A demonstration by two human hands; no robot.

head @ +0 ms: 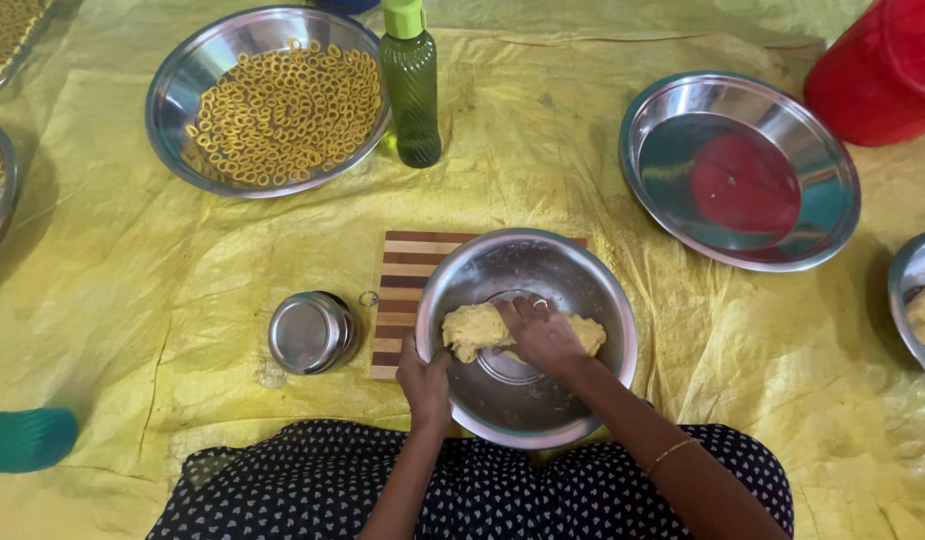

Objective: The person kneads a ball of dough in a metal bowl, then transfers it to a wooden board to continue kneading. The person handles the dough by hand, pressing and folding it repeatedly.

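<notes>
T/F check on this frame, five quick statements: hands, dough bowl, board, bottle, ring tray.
1. The right hand presses on the yellow dough inside the steel bowl. True.
2. The left hand holds the green bottle. False: it grips the rim of the steel bowl; the bottle stands untouched farther off.
3. The steel bowl sits partly on a striped wooden board. True.
4. The wide steel pan at right is full of dough rings. False: it holds no rings; the rings lie in the pan at upper left.
5. The small steel container lies right of the bowl. False: it lies left of the board.
</notes>
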